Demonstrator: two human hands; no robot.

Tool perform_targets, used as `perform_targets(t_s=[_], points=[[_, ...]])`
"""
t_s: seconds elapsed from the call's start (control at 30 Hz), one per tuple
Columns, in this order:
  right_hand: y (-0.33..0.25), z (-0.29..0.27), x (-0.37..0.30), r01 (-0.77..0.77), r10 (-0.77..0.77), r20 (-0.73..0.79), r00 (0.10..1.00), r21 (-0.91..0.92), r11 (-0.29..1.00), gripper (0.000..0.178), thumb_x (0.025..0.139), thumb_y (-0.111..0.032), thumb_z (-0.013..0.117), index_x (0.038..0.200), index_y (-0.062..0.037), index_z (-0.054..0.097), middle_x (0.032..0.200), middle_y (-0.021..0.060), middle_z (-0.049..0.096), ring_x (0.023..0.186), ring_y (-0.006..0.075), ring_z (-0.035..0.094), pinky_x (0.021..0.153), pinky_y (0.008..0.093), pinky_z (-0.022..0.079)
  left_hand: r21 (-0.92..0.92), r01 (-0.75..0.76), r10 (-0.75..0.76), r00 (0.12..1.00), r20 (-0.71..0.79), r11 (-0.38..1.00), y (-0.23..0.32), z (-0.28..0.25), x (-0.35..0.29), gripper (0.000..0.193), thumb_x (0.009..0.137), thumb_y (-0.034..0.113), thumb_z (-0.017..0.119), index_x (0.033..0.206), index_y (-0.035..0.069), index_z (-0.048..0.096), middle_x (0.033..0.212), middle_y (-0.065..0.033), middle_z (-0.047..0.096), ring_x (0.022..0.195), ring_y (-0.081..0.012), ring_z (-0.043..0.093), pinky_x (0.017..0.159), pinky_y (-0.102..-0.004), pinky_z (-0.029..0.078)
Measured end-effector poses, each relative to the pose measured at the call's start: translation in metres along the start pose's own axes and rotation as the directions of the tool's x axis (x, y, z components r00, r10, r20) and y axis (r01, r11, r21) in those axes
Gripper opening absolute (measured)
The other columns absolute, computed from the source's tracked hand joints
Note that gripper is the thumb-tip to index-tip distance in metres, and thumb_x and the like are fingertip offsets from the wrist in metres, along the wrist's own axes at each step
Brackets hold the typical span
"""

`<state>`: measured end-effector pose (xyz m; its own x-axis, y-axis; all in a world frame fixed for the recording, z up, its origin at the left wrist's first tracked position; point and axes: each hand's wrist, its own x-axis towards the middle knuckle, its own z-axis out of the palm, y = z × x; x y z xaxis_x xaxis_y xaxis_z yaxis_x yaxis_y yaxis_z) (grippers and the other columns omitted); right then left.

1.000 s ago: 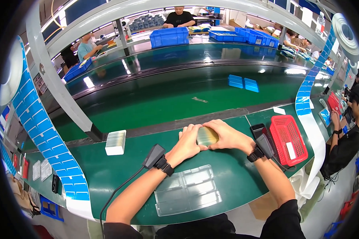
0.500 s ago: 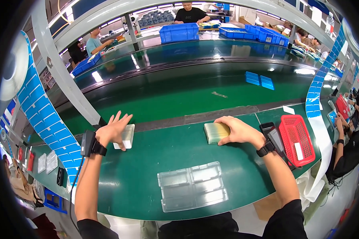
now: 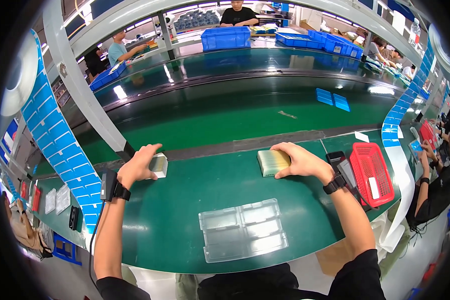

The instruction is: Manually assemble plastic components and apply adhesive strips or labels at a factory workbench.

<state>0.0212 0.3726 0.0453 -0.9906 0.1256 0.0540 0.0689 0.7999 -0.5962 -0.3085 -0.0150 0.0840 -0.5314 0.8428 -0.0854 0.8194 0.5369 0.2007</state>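
Note:
My left hand [image 3: 139, 167] curves around a small stack of white-edged cards [image 3: 160, 166] on the green table, thumb on the near side and fingers at the far side. Its palm hides part of that stack. At the right, my right hand [image 3: 303, 163] grips a thicker stack of cards [image 3: 273, 163] with pale green and yellowish edges, which rests on the table. Between my forearms, near the front edge, lie clear plastic trays [image 3: 244, 231] with rectangular compartments, apart from both hands.
A red basket [image 3: 372, 175] stands right of my right wrist, beside a dark phone-like device [image 3: 336, 159]. Strips of blue labels [image 3: 60, 135] hang at both sides. Beyond the table, a green conveyor [image 3: 225, 117] carries blue sheets [image 3: 332, 99]. Blue bins [image 3: 226, 39] and co-workers are farther back.
My left hand has gone from spread fingers to curving around its card stack. My right hand keeps its hold. The blue sheets on the conveyor have shifted right.

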Motion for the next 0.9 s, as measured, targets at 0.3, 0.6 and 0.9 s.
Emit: perform_targets(t_s=[0.3,0.6,0.9], points=[[-0.007,0.000,0.002,0.009,-0.008,0.027,1.000,-0.054,0.998,0.082,0.077,-0.026,0.090,0.144,0.0009,0.052,0.138,0.0189,0.059,0.134,0.0359,0.053,0.114,0.0433,0.044,0.316,-0.026,-0.020,0.990,0.141,0.948,-0.011,0.034,0.006,0.070,0.072,0.004,0.062,0.139,0.000,0.041,0.125,-0.0248,0.051,0.124,-0.0455,0.050,0.110,-0.0477,0.040],[-0.007,-0.002,0.003,0.053,-0.052,0.011,0.999,-0.147,0.988,0.081,0.077,-0.030,0.090,0.142,0.0017,0.053,0.136,0.0218,0.060,0.129,0.0385,0.056,0.112,0.0440,0.046,0.147,-0.125,0.119,0.992,0.049,0.981,-0.021,0.035,0.001,0.077,0.072,0.001,0.072,0.144,0.003,0.043,0.129,-0.0238,0.054,0.130,-0.0429,0.052,0.114,-0.0470,0.042],[0.001,-0.010,0.018,0.011,-0.010,0.004,1.000,-0.143,0.990,0.080,0.074,-0.025,0.091,0.140,0.0011,0.055,0.133,0.0210,0.063,0.130,0.0374,0.056,0.112,0.0453,0.047,-0.064,-0.069,0.075,0.994,0.083,0.996,-0.015,0.001,-0.001,0.087,0.059,0.004,0.095,0.139,0.006,0.061,0.135,-0.0175,0.067,0.127,-0.0374,0.062,0.108,-0.0411,0.052]])
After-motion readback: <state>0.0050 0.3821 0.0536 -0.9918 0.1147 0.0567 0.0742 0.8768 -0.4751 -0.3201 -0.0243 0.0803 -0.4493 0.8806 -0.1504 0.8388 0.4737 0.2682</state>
